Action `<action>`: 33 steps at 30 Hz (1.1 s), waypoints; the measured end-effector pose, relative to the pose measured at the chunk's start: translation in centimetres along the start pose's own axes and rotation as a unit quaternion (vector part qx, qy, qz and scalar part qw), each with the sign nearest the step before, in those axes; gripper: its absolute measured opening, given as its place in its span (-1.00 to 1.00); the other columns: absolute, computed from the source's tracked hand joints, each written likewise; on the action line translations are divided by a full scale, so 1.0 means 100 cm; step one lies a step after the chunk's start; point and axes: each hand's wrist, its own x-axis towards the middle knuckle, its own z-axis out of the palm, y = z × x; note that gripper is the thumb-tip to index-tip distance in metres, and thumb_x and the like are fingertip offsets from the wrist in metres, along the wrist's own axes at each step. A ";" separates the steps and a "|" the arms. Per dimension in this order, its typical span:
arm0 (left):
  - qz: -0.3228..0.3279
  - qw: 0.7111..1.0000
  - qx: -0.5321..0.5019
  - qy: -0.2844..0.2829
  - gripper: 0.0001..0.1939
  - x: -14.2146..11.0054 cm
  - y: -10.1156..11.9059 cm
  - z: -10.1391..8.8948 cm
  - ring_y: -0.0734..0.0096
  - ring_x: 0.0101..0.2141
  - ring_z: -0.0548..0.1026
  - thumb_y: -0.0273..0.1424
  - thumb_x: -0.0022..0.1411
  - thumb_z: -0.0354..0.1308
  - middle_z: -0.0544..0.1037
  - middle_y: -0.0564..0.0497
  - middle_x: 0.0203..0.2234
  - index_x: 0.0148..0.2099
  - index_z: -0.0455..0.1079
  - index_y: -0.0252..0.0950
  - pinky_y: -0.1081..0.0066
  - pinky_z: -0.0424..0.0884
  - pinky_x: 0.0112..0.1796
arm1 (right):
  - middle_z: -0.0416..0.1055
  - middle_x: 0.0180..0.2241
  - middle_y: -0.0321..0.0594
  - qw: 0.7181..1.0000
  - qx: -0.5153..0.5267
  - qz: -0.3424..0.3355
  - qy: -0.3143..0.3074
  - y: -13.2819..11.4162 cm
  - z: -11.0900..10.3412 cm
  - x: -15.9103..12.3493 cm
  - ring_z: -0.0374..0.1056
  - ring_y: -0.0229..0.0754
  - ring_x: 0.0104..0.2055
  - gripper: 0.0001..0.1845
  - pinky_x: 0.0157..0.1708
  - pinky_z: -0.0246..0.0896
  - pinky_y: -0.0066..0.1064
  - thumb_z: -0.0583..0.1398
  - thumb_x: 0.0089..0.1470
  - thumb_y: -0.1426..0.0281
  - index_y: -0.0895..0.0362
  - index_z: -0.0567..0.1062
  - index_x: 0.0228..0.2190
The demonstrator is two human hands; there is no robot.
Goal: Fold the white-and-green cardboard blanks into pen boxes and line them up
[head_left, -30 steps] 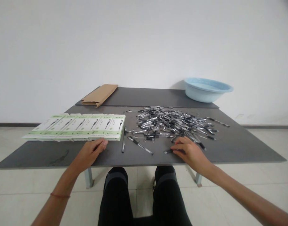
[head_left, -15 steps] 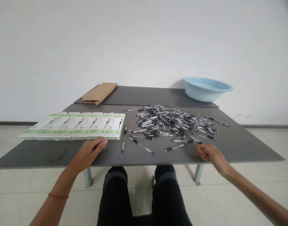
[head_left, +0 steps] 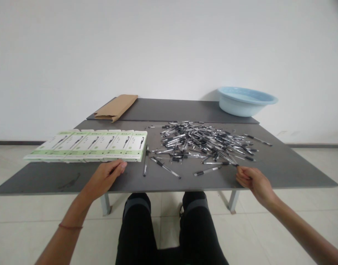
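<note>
My left hand (head_left: 105,177) rests on the dark grey table (head_left: 284,167) just in front of a row of green-and-white pen boxes (head_left: 88,145). Its fingers are curled together, and nothing shows in them. My right hand (head_left: 253,180) is at the table's front edge on the right, fingers curled in a loose fist; what it holds, if anything, is hidden. A big heap of black-and-clear pens (head_left: 204,141) lies beyond it. A few loose pens (head_left: 164,167) lie between my hands, one (head_left: 209,170) close to the left of my right hand.
A flat brown paper bag (head_left: 116,106) lies at the back left on a second table. A light blue basin (head_left: 244,101) stands at the back right against the white wall. My knees in black trousers (head_left: 169,224) are under the front edge.
My right hand has left the pens in front of the heap and drawn back to the right, to the table's front edge, curling shut. My left hand has stayed put.
</note>
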 end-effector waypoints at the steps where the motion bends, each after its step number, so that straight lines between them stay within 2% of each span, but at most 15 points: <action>1: 0.001 1.000 0.001 0.001 -0.54 0.000 0.001 0.000 0.39 -0.50 0.36 -0.08 0.48 -0.03 0.36 0.14 -0.58 -0.42 0.24 -0.23 0.41 0.20 -0.41 | -0.16 -0.64 -0.46 1.000 0.004 0.001 0.000 0.000 0.000 0.000 -0.27 -0.29 -0.58 -0.62 -0.56 -0.36 -0.32 0.11 0.12 0.36 0.04 0.13 -0.66; 27: 0.008 1.000 0.006 0.006 -0.54 0.000 -0.001 -0.001 0.38 -0.49 0.38 -0.08 0.48 -0.02 0.39 0.13 -0.57 -0.42 0.27 -0.23 0.41 0.21 -0.40 | -0.14 -0.63 -0.45 1.000 0.024 0.010 0.000 0.000 -0.001 0.000 -0.26 -0.30 -0.57 -0.62 -0.55 -0.37 -0.33 0.13 0.14 0.38 0.06 0.16 -0.66; 33: 0.006 1.000 0.008 0.011 -0.54 -0.001 0.001 0.000 0.39 -0.50 0.34 -0.08 0.47 -0.02 0.34 0.14 -0.58 -0.44 0.23 -0.23 0.41 0.18 -0.42 | -0.13 -0.63 -0.45 1.000 0.022 0.008 0.000 0.002 -0.001 0.001 -0.25 -0.29 -0.57 -0.63 -0.55 -0.37 -0.33 0.13 0.13 0.38 0.05 0.17 -0.66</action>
